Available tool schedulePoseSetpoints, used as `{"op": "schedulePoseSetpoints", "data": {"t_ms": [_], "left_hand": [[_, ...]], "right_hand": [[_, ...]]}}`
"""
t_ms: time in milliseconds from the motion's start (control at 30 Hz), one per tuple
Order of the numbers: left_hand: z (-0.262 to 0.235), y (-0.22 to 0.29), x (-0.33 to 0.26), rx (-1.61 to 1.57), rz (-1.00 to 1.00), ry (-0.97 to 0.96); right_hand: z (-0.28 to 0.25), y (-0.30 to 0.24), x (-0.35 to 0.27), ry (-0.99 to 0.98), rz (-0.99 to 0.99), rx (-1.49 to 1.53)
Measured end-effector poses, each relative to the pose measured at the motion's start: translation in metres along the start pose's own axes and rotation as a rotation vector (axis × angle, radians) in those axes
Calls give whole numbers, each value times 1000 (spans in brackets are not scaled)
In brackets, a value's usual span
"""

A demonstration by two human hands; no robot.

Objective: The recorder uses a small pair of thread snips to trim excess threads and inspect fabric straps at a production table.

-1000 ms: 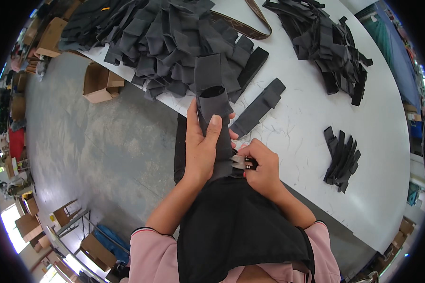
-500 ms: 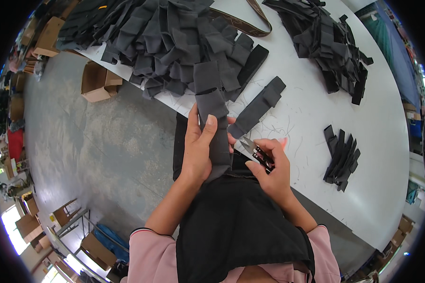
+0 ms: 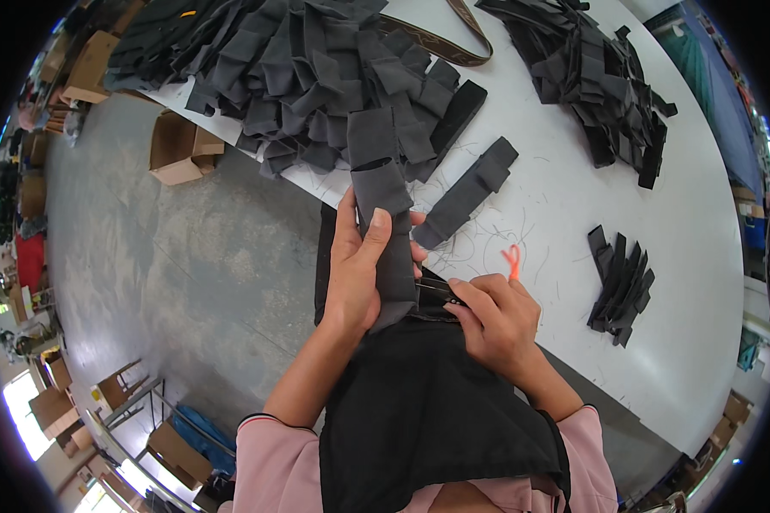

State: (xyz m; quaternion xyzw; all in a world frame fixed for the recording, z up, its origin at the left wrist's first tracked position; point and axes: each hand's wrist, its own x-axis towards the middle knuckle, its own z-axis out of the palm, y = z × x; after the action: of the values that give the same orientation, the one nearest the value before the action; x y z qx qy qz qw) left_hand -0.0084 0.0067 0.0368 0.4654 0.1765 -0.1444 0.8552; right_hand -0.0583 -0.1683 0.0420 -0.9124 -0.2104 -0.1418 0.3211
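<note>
A: What sort of room is it?
B: A workshop with a grey concrete floor (image 3: pixel 180 256) and a broad, smooth white surface (image 3: pixel 693 282), strewn with loose dark threads (image 3: pixel 494 232).
A: And the hands?
B: The left hand (image 3: pixel 355 265) has its fingers wrapped round a dark grey, flat fabric strip (image 3: pixel 383 192), thumb on top, held upright above a black cloth apron (image 3: pixel 428 385) at the edge of the surface. The right hand (image 3: pixel 500 321) has its fingers closed on black-handled metal snips (image 3: pixel 450 297), pointed at the strip's lower right edge; whether the blades touch it, I cannot tell.
A: That bright bit?
B: An orange-red looped cord (image 3: pixel 512 259), poking out by the right fingers.
A: Further out?
B: A folded dark grey fabric piece (image 3: pixel 469 195) just right of the strip, a big dark grey fabric pile (image 3: pixel 291 77) beyond, a small dark bundle (image 3: pixel 620 286) well to the right, and an open brown cardboard box (image 3: pixel 175 154) on the floor.
A: Any writing?
B: The brown patterned strap (image 3: pixel 453 50) has pale markings too small to read.
</note>
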Motion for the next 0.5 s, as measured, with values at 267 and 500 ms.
{"op": "schedulePoseSetpoints", "data": {"t_ms": [267, 500], "left_hand": [[0, -1, -1, 10, 9, -7], [1, -4, -2, 32, -17, -36]], "right_hand": [[0, -1, 2, -10, -17, 7], [7, 0, 0, -54, 3, 63]]}}
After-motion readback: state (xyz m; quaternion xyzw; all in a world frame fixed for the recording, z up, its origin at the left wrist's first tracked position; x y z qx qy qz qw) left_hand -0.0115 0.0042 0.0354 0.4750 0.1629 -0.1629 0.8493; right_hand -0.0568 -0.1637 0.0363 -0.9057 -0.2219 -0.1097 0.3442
